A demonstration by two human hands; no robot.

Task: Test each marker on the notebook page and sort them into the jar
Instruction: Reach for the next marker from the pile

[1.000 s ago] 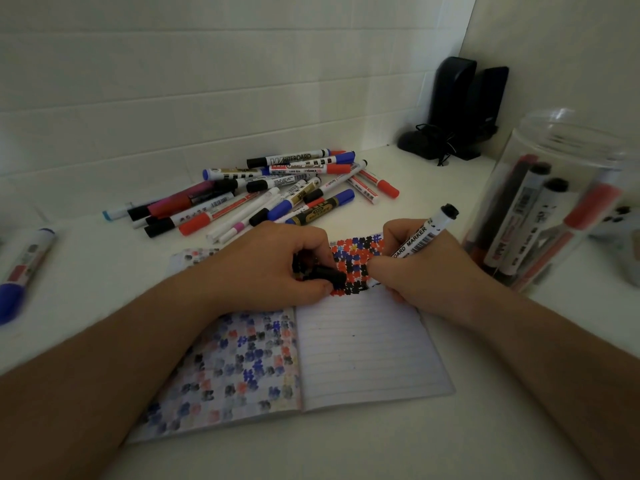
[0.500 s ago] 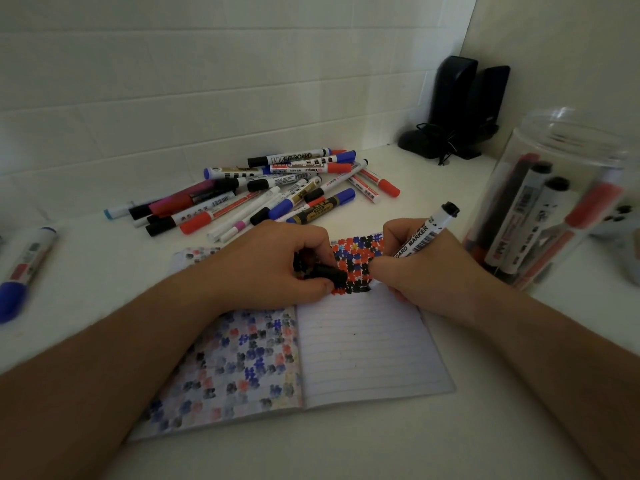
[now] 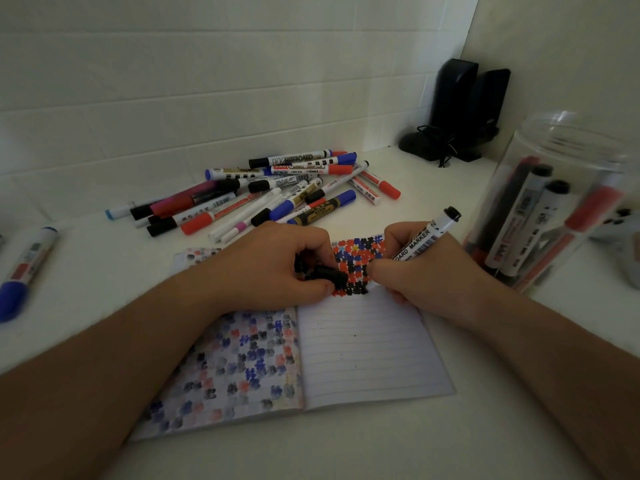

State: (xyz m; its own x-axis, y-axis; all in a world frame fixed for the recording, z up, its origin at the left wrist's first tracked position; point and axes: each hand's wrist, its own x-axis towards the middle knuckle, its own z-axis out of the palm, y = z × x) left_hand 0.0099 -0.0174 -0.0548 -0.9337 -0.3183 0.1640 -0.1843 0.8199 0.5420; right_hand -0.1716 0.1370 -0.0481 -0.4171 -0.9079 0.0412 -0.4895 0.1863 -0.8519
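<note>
Your right hand (image 3: 429,271) grips white black-ended whiteboard marker (image 3: 427,237), tip down on lined notebook page (image 3: 363,341), long axis tilting up-right toward clear plastic jar (image 3: 554,202) just beside. Your left hand (image 3: 273,271) pinches black cap (image 3: 329,276) beside tip.

Two bare forearms enter from the lower corners — no sleeves, no watch, no bracelet visible on either wrist. The left hand (image 3: 273,268) and the right hand (image 3: 426,268) carry no rings that show, and no gloves. Fingernails that are visible look short and unpainted — the dim light leaves finer detail of them unclear.
</note>
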